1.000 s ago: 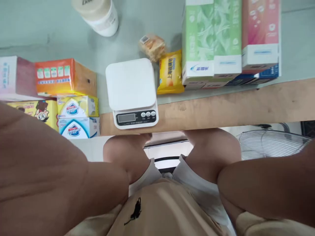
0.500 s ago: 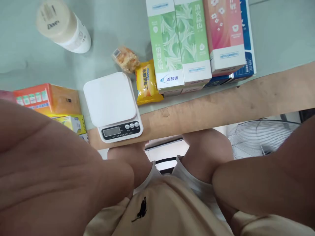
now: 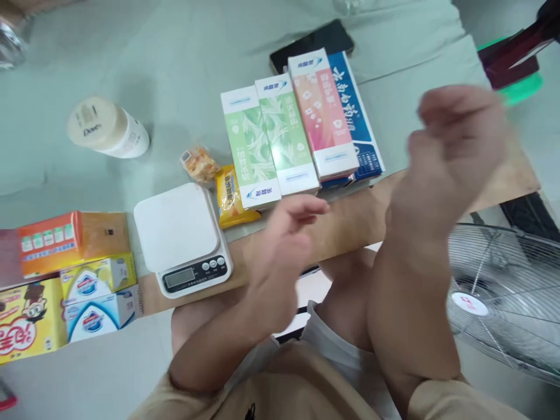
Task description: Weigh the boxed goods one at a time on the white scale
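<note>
Both hands are raised at the near edge of the desk (image 3: 175, 70). The left hand (image 3: 284, 251) is half open, fingers loosely bent, with no object visible in it; it lies across the view of the wooden edge, near the lower ends of the two green boxes (image 3: 276, 140). Contact cannot be confirmed. The right hand (image 3: 459, 140) has fingers curled toward the thumb; nothing shows in it, but blur prevents saying how far it is closed. It appears apart from the pink box (image 3: 321, 111) and the blue box (image 3: 361, 119), which lie side by side next to the green ones.

In this inspector's judgement, any grip on these cartons should be light, across the long sides, lifting squarely to keep neighbours aligned. The left wrist should stay clear of the white scale (image 3: 175, 227) and the yellow packet (image 3: 231, 201).

Defects of view: both hands are blurred; whatever lies beneath the upper cartons is mostly hidden; the black phone-like slab (image 3: 317, 42) is partly covered; the fan (image 3: 503, 315) is cut off.
</note>
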A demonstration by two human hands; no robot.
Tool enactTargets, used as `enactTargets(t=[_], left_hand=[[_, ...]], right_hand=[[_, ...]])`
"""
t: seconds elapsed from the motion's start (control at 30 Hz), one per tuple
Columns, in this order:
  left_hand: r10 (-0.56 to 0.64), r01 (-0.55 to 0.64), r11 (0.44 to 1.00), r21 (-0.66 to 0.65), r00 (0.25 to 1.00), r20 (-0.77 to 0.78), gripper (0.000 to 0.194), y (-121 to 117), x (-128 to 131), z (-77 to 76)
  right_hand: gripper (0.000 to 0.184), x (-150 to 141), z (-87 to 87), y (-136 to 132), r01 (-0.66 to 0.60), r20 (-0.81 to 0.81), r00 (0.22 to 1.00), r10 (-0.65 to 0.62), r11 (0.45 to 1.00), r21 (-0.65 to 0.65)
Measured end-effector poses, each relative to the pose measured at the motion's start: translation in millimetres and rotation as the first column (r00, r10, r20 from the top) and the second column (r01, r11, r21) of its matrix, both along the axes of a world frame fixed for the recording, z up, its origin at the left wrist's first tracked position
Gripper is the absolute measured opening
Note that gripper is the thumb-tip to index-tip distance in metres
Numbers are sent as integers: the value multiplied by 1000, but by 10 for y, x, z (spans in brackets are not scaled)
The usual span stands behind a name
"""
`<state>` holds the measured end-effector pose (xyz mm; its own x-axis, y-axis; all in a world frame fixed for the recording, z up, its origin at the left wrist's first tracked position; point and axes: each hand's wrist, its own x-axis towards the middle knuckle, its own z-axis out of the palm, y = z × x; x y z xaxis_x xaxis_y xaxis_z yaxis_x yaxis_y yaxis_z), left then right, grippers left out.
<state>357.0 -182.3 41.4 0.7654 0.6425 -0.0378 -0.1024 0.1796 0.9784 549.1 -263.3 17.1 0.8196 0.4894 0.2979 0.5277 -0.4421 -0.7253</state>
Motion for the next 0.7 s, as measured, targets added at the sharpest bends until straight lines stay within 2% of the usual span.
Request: enactTargets(t=[0.07, 0.1, 0.17, 0.27, 0.37, 0.43, 0.6, 0.7], left_hand=[[-172, 180, 977, 112, 982, -78, 38, -163, 159, -134], [-222, 239, 959, 149, 968, -120, 44, -244, 228, -190], [-251, 281, 941, 188, 953, -167, 52, -380, 352, -266], [-222, 260, 941, 217, 957, -186, 61, -504, 511, -316], [-180, 229, 945, 235, 960, -213, 65, -566, 633, -350], [-158, 217, 942, 255, 959, -234, 67, -600, 697, -379], [-135, 215, 923, 319, 957, -255, 66, -731, 821, -505], [-68, 150, 941, 304, 962, -265, 68, -815, 881, -616]], right_hand=[[48, 49, -39, 4, 76, -105, 992, -75, 997, 10], [48, 76, -61, -1, 84, -176, 980, -89, 996, -37], [52, 141, -104, -22, 23, -296, 952, -75, 984, -178], [54, 250, -153, -71, -72, -363, 931, -20, 969, -238], [58, 307, -175, -142, -128, -374, 926, 50, 974, -188], [61, 301, -173, -198, -122, -382, 923, 51, 979, -163], [63, 266, -94, -296, 63, -421, 895, -150, 975, -213], [65, 292, -36, -295, 81, -457, 864, -209, 955, -284]])
